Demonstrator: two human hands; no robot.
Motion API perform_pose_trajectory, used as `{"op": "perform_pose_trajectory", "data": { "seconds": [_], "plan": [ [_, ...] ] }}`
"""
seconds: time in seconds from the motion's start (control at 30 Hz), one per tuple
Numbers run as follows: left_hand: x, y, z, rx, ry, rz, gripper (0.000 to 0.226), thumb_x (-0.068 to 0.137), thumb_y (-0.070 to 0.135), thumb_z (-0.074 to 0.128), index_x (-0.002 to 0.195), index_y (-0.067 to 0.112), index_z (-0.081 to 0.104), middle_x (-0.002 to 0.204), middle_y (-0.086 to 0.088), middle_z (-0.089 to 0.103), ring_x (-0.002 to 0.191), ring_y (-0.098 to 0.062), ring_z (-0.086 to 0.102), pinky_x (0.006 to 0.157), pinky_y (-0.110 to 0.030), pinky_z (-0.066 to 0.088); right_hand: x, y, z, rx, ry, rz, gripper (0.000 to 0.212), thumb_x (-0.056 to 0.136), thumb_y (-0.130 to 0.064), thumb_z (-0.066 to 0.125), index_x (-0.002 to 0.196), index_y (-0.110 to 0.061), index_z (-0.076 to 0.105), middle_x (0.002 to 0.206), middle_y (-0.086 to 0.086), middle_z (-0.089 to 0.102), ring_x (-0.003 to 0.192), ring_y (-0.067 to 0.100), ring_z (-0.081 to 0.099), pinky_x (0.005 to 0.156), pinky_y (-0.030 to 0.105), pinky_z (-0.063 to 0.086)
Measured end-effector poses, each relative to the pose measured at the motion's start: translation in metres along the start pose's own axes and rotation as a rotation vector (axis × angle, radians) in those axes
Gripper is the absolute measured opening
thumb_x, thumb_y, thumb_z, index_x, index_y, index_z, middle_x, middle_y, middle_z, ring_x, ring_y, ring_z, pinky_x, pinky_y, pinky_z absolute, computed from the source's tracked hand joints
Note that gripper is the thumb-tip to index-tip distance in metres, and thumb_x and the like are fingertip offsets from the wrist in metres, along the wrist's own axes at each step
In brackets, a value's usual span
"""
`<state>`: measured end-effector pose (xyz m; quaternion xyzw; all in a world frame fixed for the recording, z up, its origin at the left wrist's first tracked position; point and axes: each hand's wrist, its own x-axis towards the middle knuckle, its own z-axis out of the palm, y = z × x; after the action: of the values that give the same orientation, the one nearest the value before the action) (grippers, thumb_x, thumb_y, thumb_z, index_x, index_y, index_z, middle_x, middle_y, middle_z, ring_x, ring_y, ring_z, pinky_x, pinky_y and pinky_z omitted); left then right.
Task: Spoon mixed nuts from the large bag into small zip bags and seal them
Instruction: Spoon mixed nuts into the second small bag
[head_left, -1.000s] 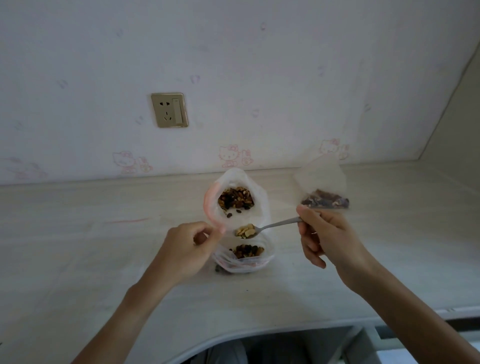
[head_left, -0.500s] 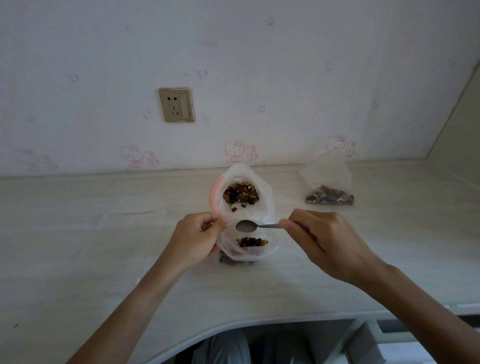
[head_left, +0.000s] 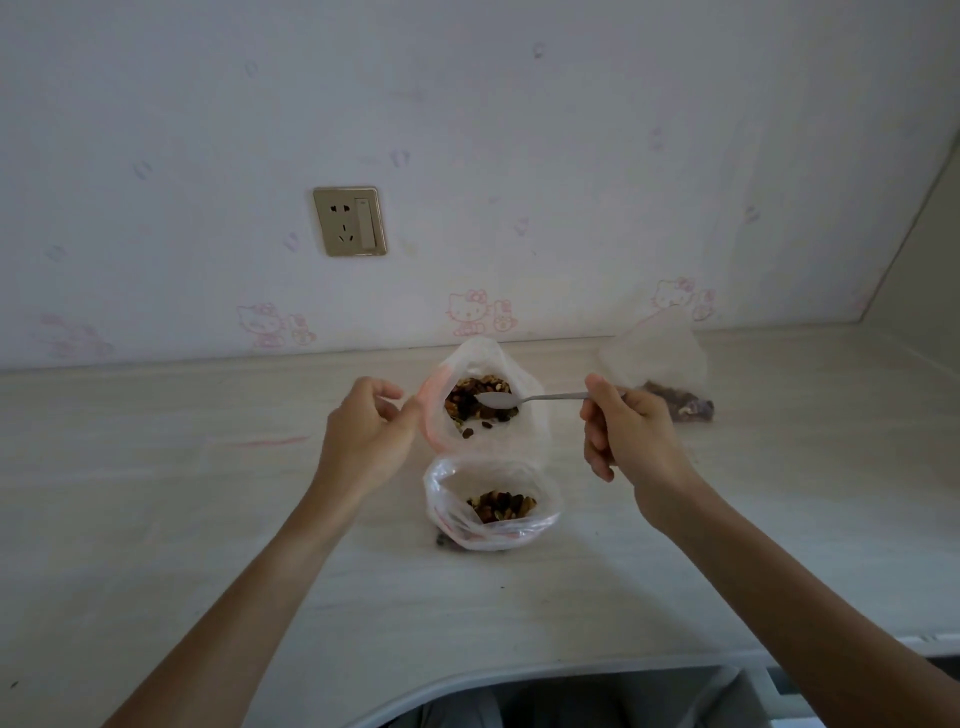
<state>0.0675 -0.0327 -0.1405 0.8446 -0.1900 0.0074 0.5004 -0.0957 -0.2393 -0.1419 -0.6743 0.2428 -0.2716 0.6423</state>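
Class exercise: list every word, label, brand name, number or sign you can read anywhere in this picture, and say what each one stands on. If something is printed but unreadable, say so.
Readable text: none.
Wallpaper: pink cartoon cat figures and faint small marks, pictures only, no letters.
Wall socket: plain gold plate, no marking legible.
Large bag, small zip bag, spoon: no print visible.
Second small bag at the back right: no label visible.
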Motion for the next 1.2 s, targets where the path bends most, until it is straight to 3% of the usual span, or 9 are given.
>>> {"op": "perform_pose_trajectory", "data": {
  "seconds": [0.2, 0.33, 0.43, 0.53, 0.6, 0.67, 0.8, 1.0, 1.2],
  "plan": [
    [0.041, 0.0, 0.024, 0.088, -0.066, 0.071, 0.068, 0.088, 0.064, 0.069, 0.137, 0.019, 0.056, 0.126, 0.006, 0.058, 0.107, -0.011, 0.061, 0.085, -0.027, 0.048, 0.017, -0.004, 0.015, -0.071, -0.06, 0.159, 0.042, 0.107, -0.03, 0.049, 0.072, -0.01, 0.059, 0.049, 0.001, 0.049, 0.037, 0.019, 0.043, 0.037, 0.026, 0.034],
    [0.045, -0.009, 0.042, 0.045, -0.119, 0.071, 0.048, 0.088, 0.065, 0.065, 0.112, 0.024, 0.072, 0.103, 0.012, 0.072, 0.093, -0.007, 0.068, 0.079, -0.029, 0.056, 0.02, -0.006, 0.022, -0.192, -0.096, 0.237, 0.036, 0.105, -0.022, 0.049, 0.075, -0.006, 0.061, 0.051, 0.005, 0.051, 0.034, 0.018, 0.043, 0.036, 0.025, 0.034],
    [0.043, -0.018, 0.05, 0.049, -0.084, 0.101, 0.041, 0.094, 0.058, 0.062, 0.09, 0.018, 0.073, 0.082, 0.003, 0.074, 0.076, -0.014, 0.07, 0.071, -0.036, 0.058, 0.023, -0.005, 0.024, -0.235, -0.072, 0.259, 0.033, 0.103, -0.015, 0.047, 0.076, -0.004, 0.06, 0.052, 0.006, 0.049, 0.031, 0.018, 0.039, 0.035, 0.023, 0.032],
    [0.043, -0.024, 0.053, 0.013, -0.085, 0.151, 0.04, 0.098, 0.049, 0.063, 0.073, 0.018, 0.066, 0.063, 0.006, 0.063, 0.056, -0.004, 0.055, 0.058, -0.026, 0.047, 0.028, -0.002, 0.029, -0.23, -0.039, 0.315, 0.03, 0.103, -0.014, 0.047, 0.078, -0.004, 0.06, 0.051, 0.004, 0.049, 0.03, 0.017, 0.038, 0.034, 0.021, 0.03],
    [0.045, -0.024, 0.054, -0.028, -0.102, 0.171, 0.046, 0.1, 0.044, 0.062, 0.065, 0.015, 0.054, 0.056, 0.009, 0.051, 0.052, -0.004, 0.044, 0.056, -0.024, 0.039, 0.032, 0.0, 0.035, -0.195, -0.021, 0.34, 0.03, 0.103, -0.013, 0.046, 0.079, -0.004, 0.061, 0.049, 0.004, 0.05, 0.03, 0.017, 0.038, 0.035, 0.021, 0.028],
    [0.045, -0.023, 0.055, -0.094, -0.119, 0.175, 0.048, 0.1, 0.041, 0.062, 0.065, 0.011, 0.049, 0.056, 0.01, 0.043, 0.054, -0.006, 0.04, 0.057, -0.025, 0.035, 0.036, 0.001, 0.043, -0.171, -0.002, 0.345, 0.031, 0.104, -0.014, 0.046, 0.08, -0.003, 0.063, 0.049, 0.004, 0.051, 0.03, 0.016, 0.038, 0.035, 0.022, 0.027],
    [0.043, -0.021, 0.056, -0.218, -0.172, 0.203, 0.048, 0.102, 0.04, 0.061, 0.082, -0.004, 0.058, 0.062, 0.003, 0.044, 0.06, -0.011, 0.042, 0.062, -0.031, 0.038, 0.044, 0.006, 0.053, -0.152, 0.022, 0.311, 0.037, 0.107, -0.02, 0.046, 0.081, -0.002, 0.065, 0.047, 0.002, 0.049, 0.032, 0.013, 0.034, 0.035, 0.022, 0.024],
    [0.042, -0.023, 0.059, -0.25, -0.166, 0.255, 0.045, 0.103, 0.039, 0.06, 0.075, 0.005, 0.055, 0.063, 0.006, 0.044, 0.061, -0.009, 0.041, 0.062, -0.031, 0.036, 0.045, 0.011, 0.053, -0.161, 0.007, 0.312, 0.041, 0.108, -0.027, 0.049, 0.08, -0.004, 0.068, 0.046, -0.001, 0.051, 0.031, 0.011, 0.037, 0.035, 0.021, 0.028],
    [0.041, -0.03, 0.064, -0.247, -0.172, 0.289, 0.047, 0.103, 0.047, 0.059, 0.074, 0.01, 0.055, 0.061, 0.011, 0.043, 0.059, -0.006, 0.039, 0.056, -0.022, 0.034, 0.042, 0.012, 0.059, -0.183, 0.037, 0.231, 0.044, 0.108, -0.029, 0.048, 0.078, -0.004, 0.066, 0.047, 0.002, 0.051, 0.034, 0.014, 0.036, 0.035, 0.022, 0.028]
  ]
}}
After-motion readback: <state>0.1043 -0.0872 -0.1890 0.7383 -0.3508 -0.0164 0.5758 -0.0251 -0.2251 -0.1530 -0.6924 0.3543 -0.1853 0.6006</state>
